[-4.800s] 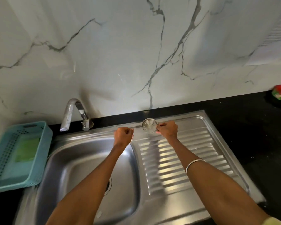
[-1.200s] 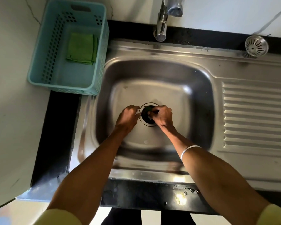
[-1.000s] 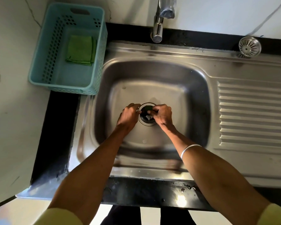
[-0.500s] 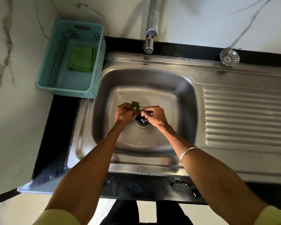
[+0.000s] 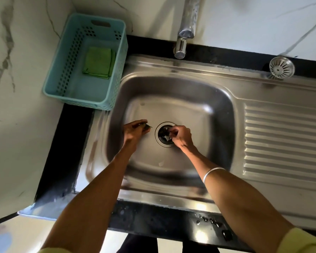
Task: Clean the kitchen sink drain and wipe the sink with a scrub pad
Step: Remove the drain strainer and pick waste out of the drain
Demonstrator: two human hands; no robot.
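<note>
The steel sink (image 5: 217, 106) has an open round drain (image 5: 165, 138) with dark and pale scraps in it. My left hand (image 5: 134, 131) rests on the basin floor left of the drain, closed on a small dark green leaf scrap (image 5: 147, 126) that pokes out of the fingertips. My right hand (image 5: 181, 136) is over the drain's right edge, fingertips pinched at the debris inside. The metal drain strainer (image 5: 281, 67) lies at the back right of the sink rim. A green scrub pad (image 5: 99, 62) lies in the teal basket (image 5: 62, 73) at the left.
The tap (image 5: 185, 30) hangs over the sink's back edge. A ribbed draining board (image 5: 285, 143) fills the right side. Black counter (image 5: 153, 220) runs along the front with water drops. Marble wall stands behind and at the left.
The leaf that both hands lifted above the drain has gone with my left hand to the left. My right hand has dropped back to the drain. The camera has moved closer.
</note>
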